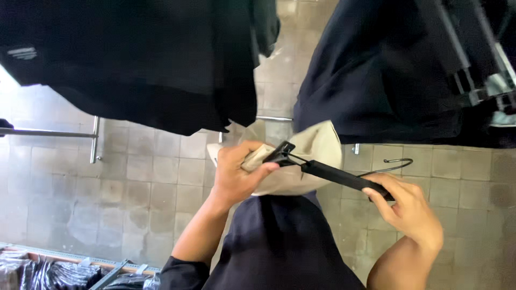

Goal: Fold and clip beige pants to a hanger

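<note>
A black hanger is held over a tiled floor, its clip end pinched with beige cloth by the left hand, its other end by the right hand; loosened fingers could drop the cloth.

This looks like a clothing shop or garment stockroom. Dark black garments hang overhead on both sides, more of them at the right beside a grey metal rack frame. A horizontal chrome clothes rail runs along the left, fixed by a short upright bracket, above a floor of worn square beige tiles. At the lower left, a shelf edge holds folded dark items in shiny clear plastic bags. A black clip hanger with a wire hook carries a beige cloth piece.
</note>
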